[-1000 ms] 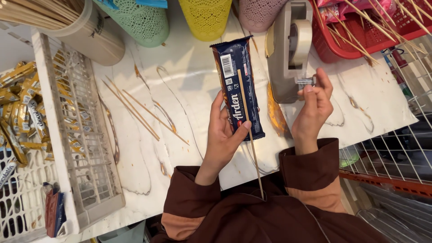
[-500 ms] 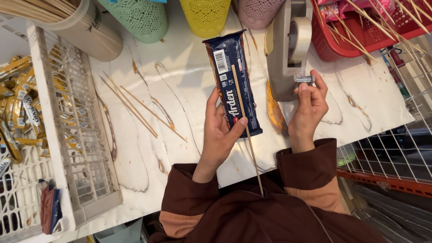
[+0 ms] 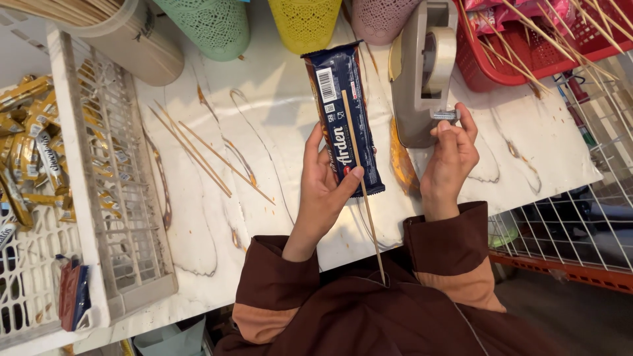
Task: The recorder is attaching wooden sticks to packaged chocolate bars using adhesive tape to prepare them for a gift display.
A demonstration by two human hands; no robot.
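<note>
- Barely changed over the last second: dark blue oblong snack packet [image 3: 344, 118] held in much the same upright-from-the-viewer pose above the white marbled worktop [image 3: 277, 132], only drifted a little toward the near edge.
- Left hand [image 3: 326, 181] closed around the packet's lower end, thumb pressed across the front, pinning a thin wooden skewer [image 3: 361, 191] along the wrapper's right side.
- Skewer running lengthwise down the packet and sticking out well past its bottom edge, toward the brown sleeve.
- Right hand [image 3: 450, 158] kept at the grey desk tape dispenser [image 3: 422, 72], fingertips pinched at the metal cutter; impossible to tell whether a strip of tape sits between them, too small and clear to make out.
- Judged from that steadiness: packet and skewer lined up and waiting, tape end being fetched, joining not yet done.
- Packet just left of the right hand, apart from it, its top end near the dispenser's body.
- Loose skewers [image 3: 198, 151] lying on the worktop to the left; white slatted plastic basket [image 3: 99, 198] beyond them with gold-wrapped sweets [image 3: 26, 145].
</note>
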